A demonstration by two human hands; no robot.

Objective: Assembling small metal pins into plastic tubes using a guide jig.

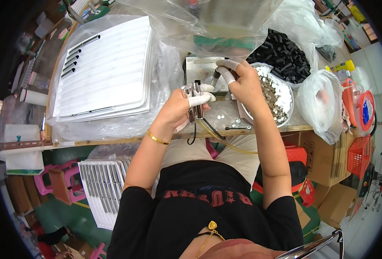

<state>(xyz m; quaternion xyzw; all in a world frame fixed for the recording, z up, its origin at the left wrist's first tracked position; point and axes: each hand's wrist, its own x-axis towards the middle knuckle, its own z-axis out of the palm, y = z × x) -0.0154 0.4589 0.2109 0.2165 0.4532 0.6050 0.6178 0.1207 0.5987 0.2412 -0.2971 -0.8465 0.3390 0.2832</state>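
White finger covers wrap several of my fingertips. My left hand [176, 108] is closed around a few shiny silver metal tubes [194, 103], held roughly upright over the table's front edge. My right hand [247, 86] pinches a small black-tipped piece [216, 74] with a pale lower end, whose exact kind I cannot make out. It is held above a small metal block [202, 69] behind the tubes. Right of this hand, a round bowl [291, 110] holds many small silvery discs. Behind the bowl lies a heap of short black plastic parts [281, 56].
At the left, stacked white ribbed trays [109, 69] carry several black-tipped tubes. Another tray of silver tubes [104, 185] stands below the table. Clear plastic bags [323, 105] sit at the right edge. A yellowish hose [230, 149] and black cord hang in front. Loose discs [220, 117] lie nearby.
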